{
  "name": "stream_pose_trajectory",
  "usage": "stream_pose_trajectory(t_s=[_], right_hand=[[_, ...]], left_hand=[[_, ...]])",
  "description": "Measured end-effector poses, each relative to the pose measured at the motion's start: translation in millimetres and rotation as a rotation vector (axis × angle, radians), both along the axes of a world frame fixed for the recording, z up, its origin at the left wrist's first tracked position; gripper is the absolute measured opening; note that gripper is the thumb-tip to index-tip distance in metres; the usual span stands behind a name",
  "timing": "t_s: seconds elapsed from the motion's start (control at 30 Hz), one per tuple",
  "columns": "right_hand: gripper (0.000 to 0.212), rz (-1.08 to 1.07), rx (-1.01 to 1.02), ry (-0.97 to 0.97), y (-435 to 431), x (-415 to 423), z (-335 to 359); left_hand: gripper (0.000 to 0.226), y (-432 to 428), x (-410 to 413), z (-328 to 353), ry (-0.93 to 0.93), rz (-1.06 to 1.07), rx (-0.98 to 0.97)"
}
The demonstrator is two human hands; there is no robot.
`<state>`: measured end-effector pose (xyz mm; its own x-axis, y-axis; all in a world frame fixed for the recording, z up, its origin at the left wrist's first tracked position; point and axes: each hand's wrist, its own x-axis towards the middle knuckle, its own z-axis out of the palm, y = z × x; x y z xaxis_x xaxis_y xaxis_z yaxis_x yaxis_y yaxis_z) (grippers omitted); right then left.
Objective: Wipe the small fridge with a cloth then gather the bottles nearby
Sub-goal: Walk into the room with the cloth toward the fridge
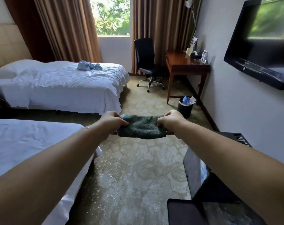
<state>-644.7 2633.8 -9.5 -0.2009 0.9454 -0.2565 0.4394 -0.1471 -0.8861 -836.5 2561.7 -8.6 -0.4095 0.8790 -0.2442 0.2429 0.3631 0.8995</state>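
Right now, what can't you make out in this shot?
- Small fridge, head view: mostly hidden behind the right forearm, its front unclear.
- Bottles on the far desk: too small to count or read.
- Cloth: ends hidden in the left hand and right hand.

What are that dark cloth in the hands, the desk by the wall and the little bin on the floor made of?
Cloth: looks like terry or microfibre, going by its fuzzy, matte, looped surface. Desk: seems wood or wood veneer, reddish-brown, with a glossy top that catches window light. Bin: smooth black, with a pale sheen at the rim; plastic or metal, I cannot tell.
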Motion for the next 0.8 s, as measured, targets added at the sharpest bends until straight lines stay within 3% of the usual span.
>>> stream_pose_trajectory(t_s=[0.47,0.8], right_hand=[[0.021,-0.355,-0.006,0.082,145,-84,9],[0.024,-0.62,0.012,0.003,207,-35,-10]], left_hand=[[0.015,210,-91,16,0.06,-0.287,-0.017],[0.015,319,-39,-5,-0.016,-0.507,-0.067]])
